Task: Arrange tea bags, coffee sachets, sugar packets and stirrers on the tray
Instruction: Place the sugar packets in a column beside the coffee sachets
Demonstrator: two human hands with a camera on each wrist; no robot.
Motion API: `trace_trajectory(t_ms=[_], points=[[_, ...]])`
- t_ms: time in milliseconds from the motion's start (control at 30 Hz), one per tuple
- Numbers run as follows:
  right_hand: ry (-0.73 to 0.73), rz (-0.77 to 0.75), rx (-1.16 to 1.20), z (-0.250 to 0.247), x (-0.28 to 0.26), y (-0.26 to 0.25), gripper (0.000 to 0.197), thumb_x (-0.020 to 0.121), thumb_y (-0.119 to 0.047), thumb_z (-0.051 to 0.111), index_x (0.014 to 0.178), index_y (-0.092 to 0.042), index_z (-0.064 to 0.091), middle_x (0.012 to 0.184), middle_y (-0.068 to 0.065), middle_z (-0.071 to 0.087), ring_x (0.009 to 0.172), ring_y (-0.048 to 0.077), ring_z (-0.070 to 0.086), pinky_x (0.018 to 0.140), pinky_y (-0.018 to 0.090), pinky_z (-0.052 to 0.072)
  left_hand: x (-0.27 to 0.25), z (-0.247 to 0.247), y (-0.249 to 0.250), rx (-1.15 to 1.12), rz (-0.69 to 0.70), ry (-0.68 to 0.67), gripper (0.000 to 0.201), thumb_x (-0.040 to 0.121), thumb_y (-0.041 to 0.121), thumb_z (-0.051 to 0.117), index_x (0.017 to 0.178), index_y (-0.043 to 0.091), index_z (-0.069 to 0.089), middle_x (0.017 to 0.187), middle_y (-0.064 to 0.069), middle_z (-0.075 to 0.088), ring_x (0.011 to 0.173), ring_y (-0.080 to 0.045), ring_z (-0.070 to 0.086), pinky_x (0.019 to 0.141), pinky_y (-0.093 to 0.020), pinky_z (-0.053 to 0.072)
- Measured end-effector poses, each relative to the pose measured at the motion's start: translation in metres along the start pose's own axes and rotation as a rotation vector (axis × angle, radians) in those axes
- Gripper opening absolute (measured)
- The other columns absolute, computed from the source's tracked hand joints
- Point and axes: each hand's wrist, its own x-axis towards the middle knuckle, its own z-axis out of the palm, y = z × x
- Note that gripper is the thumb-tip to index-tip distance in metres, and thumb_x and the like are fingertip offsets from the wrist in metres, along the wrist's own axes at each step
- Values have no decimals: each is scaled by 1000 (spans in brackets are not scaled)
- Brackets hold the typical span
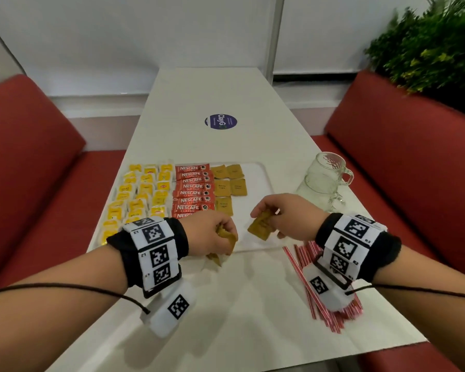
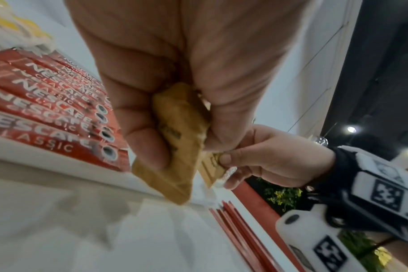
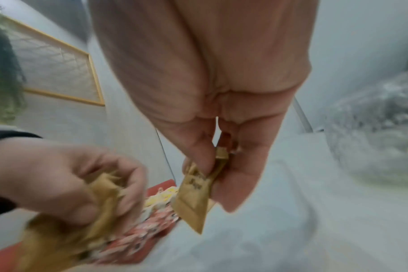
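A white tray (image 1: 263, 174) holds yellow tea bags (image 1: 142, 190) at its left, red coffee sachets (image 1: 192, 191) in a column, and brown sugar packets (image 1: 230, 185) right of them. My left hand (image 1: 218, 236) grips a bunch of brown sugar packets (image 2: 175, 147) over the tray's near edge. My right hand (image 1: 274, 216) pinches one brown sugar packet (image 1: 261, 226) (image 3: 195, 195) above the tray's bare near-right part. Red-and-white stirrers (image 1: 306, 267) lie on the table under my right wrist.
A glass mug (image 1: 324, 181) stands right of the tray. A round purple sticker (image 1: 220, 121) is farther back on the white table (image 1: 239, 304). Red bench seats (image 1: 30, 162) flank the table, and a green plant (image 1: 435, 49) is at the far right.
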Motion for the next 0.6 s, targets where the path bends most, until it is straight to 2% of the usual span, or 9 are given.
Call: trace_trajectory(t_ms=[100,167,233,267,333,400,467,533,600], points=[[49,5,-53,-13,28,0,48,84,5,38,106,-27,67,104,-1,59,91,21,62,75,34,59,5,-12,-1,-112,-5,32,14,80,10,65,90,20,63,82,4,67,69,-9,64,64,-21,56],[58,22,-80,-15,45,-1,44,87,0,46,116,-29,62,95,-5,60,86,18,62,77,30,57,9,-22,-3,-171,-3,52,15,80,10,66,93,16,63,83,0,68,69,-12,67,65,-27,58],[54,43,-55,-14,60,-3,45,85,-4,59,123,-28,57,86,-6,62,76,14,62,70,27,56,15,-32,-5,-195,-4,75,16,80,13,68,94,17,63,84,-2,69,72,-16,70,70,-34,60],[44,52,-45,-12,67,-4,48,83,-5,63,125,-27,56,84,-5,64,72,13,62,67,26,56,18,-37,-7,-195,-5,84,16,80,14,68,95,17,63,83,-1,70,70,-15,70,68,-32,59],[9,64,-61,-9,78,-8,50,81,-5,67,125,-25,55,82,-3,66,69,14,62,69,29,56,22,-46,-10,-210,-17,93,17,82,15,66,99,15,62,83,-3,69,66,-14,70,66,-29,59],[-13,73,-83,-6,87,-11,48,82,-4,66,125,-23,56,82,-2,66,69,17,62,72,31,57,27,-54,-15,-223,-23,99,18,81,15,66,98,17,63,90,-10,70,72,-22,72,74,-41,59],[1,77,-112,-3,96,-11,47,81,-4,67,123,-24,57,87,0,66,65,13,61,66,28,57,29,-58,-17,-241,-18,97,17,81,14,66,97,16,63,92,-13,69,76,-26,72,77,-47,58],[33,87,-137,-1,103,-10,47,79,-5,70,121,-25,58,89,-1,65,61,8,60,59,21,51,31,-60,-20,-286,-21,93,17,83,12,64,99,11,62,85,-8,68,74,-24,71,76,-44,59],[53,109,-145,0,108,-9,49,78,-8,72,121,-25,56,91,0,66,61,9,62,61,23,53,32,-60,-22,-325,-21,86,17,84,11,64,101,7,62,78,-3,66,69,-19,68,74,-41,59]])
